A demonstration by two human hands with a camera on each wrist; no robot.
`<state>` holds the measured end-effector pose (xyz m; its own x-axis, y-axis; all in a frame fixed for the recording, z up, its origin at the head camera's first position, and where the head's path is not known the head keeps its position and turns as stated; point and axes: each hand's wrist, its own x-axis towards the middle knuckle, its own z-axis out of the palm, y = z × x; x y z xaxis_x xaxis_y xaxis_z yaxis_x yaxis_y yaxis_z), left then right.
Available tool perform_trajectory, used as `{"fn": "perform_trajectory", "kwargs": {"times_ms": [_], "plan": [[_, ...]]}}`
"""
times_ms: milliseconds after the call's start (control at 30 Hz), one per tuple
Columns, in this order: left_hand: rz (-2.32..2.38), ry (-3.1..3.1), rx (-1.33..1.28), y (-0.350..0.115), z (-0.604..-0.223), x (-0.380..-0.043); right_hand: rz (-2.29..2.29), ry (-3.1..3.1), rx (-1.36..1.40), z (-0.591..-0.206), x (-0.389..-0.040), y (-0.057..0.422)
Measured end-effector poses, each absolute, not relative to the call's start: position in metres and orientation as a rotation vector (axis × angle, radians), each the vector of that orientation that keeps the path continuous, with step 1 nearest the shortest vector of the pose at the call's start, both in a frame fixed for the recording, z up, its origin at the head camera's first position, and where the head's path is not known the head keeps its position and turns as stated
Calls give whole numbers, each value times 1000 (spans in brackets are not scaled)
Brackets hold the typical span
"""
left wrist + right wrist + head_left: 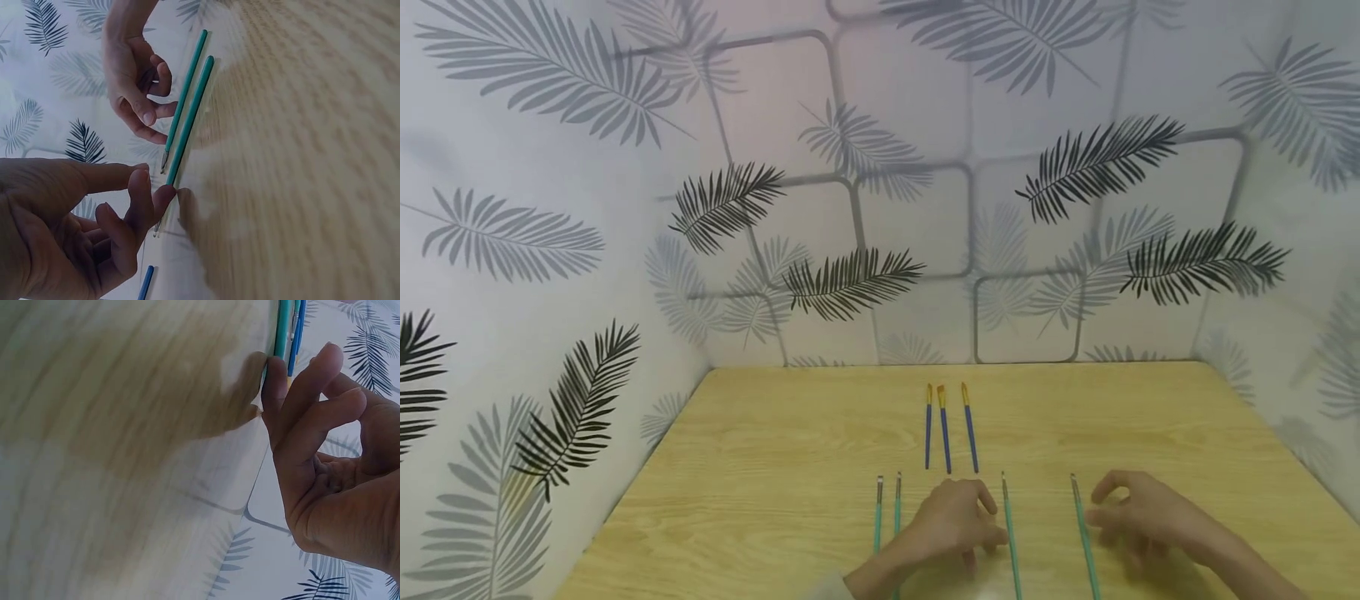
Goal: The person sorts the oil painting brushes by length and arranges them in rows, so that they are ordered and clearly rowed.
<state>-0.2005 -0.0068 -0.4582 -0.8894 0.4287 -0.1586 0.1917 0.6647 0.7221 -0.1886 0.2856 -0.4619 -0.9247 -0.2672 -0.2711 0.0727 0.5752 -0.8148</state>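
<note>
My left hand point(951, 525), fingers loosely bent, is beside a slim teal-handled paintbrush point(1011, 537). In the left wrist view, a fingertip of that hand meets this brush near its metal end; whether it presses is unclear. My right hand point(1150, 517) hovers just right of another teal-handled paintbrush point(1084, 537), thumb and fingers apart. From the right wrist, one fingertip overlaps a teal handle point(281, 331), so contact cannot be judged. Neither hand holds anything. Two more teal-handled brushes point(878, 517) lie left of my left hand, their lower ends partly hidden by the arm.
Three blue-handled paintbrushes point(946, 433) lie farther back, bristles pointing away. Everything rests on a light wood-grain table point(760, 475). Behind it and along both sides stand pale walls point(917, 325) with a feather-leaf pattern.
</note>
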Motion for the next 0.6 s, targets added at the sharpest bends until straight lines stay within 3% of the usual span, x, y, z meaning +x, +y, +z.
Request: {"fn": "perform_trajectory", "kwargs": {"times_ms": [600], "plan": [[1016, 2540, 488, 3, -462, -203, -1251, 2414, -114, -463, -185, 284]]}}
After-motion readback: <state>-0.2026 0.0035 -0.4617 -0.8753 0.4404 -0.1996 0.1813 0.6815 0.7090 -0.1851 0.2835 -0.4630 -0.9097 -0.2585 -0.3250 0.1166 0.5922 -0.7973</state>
